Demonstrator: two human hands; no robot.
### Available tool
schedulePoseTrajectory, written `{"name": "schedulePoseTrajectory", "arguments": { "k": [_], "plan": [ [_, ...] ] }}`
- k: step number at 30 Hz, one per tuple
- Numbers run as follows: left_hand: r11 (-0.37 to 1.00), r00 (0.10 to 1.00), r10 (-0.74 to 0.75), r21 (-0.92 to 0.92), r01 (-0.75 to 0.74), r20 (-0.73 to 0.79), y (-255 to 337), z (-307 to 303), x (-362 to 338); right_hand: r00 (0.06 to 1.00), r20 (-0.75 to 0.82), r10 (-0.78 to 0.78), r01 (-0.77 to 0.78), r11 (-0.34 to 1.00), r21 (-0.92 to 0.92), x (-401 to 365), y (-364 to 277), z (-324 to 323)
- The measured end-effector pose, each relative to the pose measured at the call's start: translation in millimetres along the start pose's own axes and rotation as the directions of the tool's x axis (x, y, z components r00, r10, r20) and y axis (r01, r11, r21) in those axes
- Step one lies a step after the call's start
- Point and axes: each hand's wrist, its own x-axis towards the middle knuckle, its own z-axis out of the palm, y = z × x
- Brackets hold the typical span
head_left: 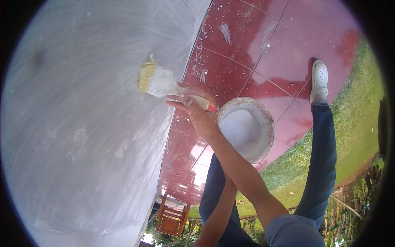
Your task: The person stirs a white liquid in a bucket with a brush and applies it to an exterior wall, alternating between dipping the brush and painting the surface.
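Observation:
My right hand (199, 111) grips the handle of a wide paintbrush (162, 82). Its yellowish bristles meet or hover close over the grey wall (90, 123), and whitish paint coats the middle part of the brush. My left forearm (218, 218) passes beneath the right one, which hides the left hand. Just right of the right hand stands a paint-spattered bucket (267, 136) with white material inside.
Red floor tiles (222, 78), marked with white drips and smears, run along the wall's foot. My shoe (319, 78) stands near the tile edge, beside grass (349, 136). A wooden chair (172, 220) and plants (345, 218) are farther off.

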Motion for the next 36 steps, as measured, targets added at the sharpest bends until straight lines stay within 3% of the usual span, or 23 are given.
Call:
{"name": "schedulePoseTrajectory", "arguments": {
  "k": [1,2,3,4,7,8,9,10,11,13,17,19,20,22,23,25,27,29,31,33,34,36],
  "plan": [
    [0.924,0.980,-0.096,-0.351,0.152,0.172,5.9,3.8,-6.4,0.990,-0.109,0.090,-0.088,0.996,0.024,20.4,10.6,-31.1],
    [0.924,0.979,-0.099,-0.349,0.158,0.179,6.9,9.5,-7.4,0.981,-0.190,0.046,-0.072,0.989,-0.131,38.2,19.1,-63.7],
    [0.996,0.985,0.068,-0.065,-0.059,0.156,8.7,14.8,-5.1,0.964,-0.265,-0.009,-0.068,0.958,-0.279,53.7,25.4,-91.1],
    [0.936,0.956,0.235,0.225,-0.271,0.176,11.3,19.2,-4.7,0.963,-0.269,-0.008,-0.069,0.959,-0.276,67.3,29.7,-110.4],
    [0.888,0.944,0.293,0.324,-0.328,0.151,32.3,48.8,-20.9,0.920,-0.375,-0.114,-0.030,0.933,-0.358,80.6,32.1,-122.1],
    [0.889,0.946,0.289,0.326,-0.322,0.146,25.6,41.7,-16.7,0.954,-0.274,-0.120,0.023,0.942,-0.334,75.0,20.5,-91.5],
    [0.992,0.973,0.124,-0.037,-0.119,0.193,12.7,26.1,-7.8,0.976,-0.174,-0.131,0.073,0.949,-0.305,66.3,7.2,-58.2],
    [0.918,0.955,-0.016,-0.374,0.131,0.295,-1.4,8.2,1.8,0.981,-0.098,-0.166,0.125,0.935,-0.332,51.8,-3.4,-24.5],
    [0.919,0.955,-0.025,-0.368,0.138,0.297,-26.6,-14.5,9.3,0.979,-0.019,-0.201,0.181,0.918,-0.354,33.6,-15.0,5.4],
    [0.860,0.970,-0.118,-0.467,0.207,0.213,-76.9,-48.7,17.9,0.977,0.143,-0.158,0.176,0.977,-0.120,3.2,-36.5,39.6],
    [0.909,0.974,-0.039,-0.397,0.128,0.224,-23.0,-11.1,3.8,0.950,0.307,-0.056,0.035,0.997,0.072,9.6,-41.7,37.7],
    [0.932,0.972,0.021,-0.356,0.066,0.236,5.9,14.8,-3.8,0.997,0.071,0.035,-0.048,0.983,0.176,49.5,-24.6,-1.8],
    [0.932,0.971,0.024,-0.358,0.065,0.239,12.7,23.7,-6.6,0.999,-0.011,0.034,-0.033,0.995,0.098,68.6,-18.3,-27.8],
    [0.969,0.959,0.224,0.065,-0.238,0.171,20.1,34.5,-8.8,0.984,-0.181,-0.007,-0.010,0.995,-0.096,100.8,-8.6,-91.8],
    [0.970,0.959,0.223,0.063,-0.237,0.173,15.8,32.0,-4.9,0.965,-0.259,-0.048,-0.008,0.977,-0.211,111.0,-5.7,-119.3],
    [0.996,1.000,0.010,0.093,-0.008,-0.016,8.2,19.6,2.6,0.930,-0.355,-0.094,-0.023,0.949,-0.313,121.6,-1.9,-151.5],
    [0.995,0.999,0.015,0.096,-0.011,-0.036,5.4,20.4,5.6,0.894,-0.425,-0.141,-0.052,0.910,-0.412,134.0,-1.6,-150.9],
    [0.994,0.998,0.008,0.106,-0.001,-0.063,4.2,23.0,6.4,0.921,-0.361,-0.145,0.026,0.949,-0.315,140.4,-20.2,-98.3],
    [0.990,0.995,-0.026,0.133,0.039,-0.093,6.9,24.5,6.4,0.953,-0.212,-0.217,0.104,0.891,-0.442,137.1,-54.6,-25.8],
    [0.988,0.995,-0.012,0.150,0.026,-0.097,7.9,25.1,8.0,0.950,-0.063,-0.307,0.256,0.877,-0.406,129.0,-93.5,27.6],
    [0.985,0.995,-0.002,0.170,0.019,-0.096,8.6,26.3,8.0,0.949,-0.059,-0.309,0.259,0.875,-0.409,123.9,-109.6,38.4],
    [0.988,0.997,0.004,0.155,0.008,-0.079,13.7,30.9,8.7,0.898,0.293,-0.329,0.305,0.944,0.124,119.2,-137.7,47.5]
  ]
}}
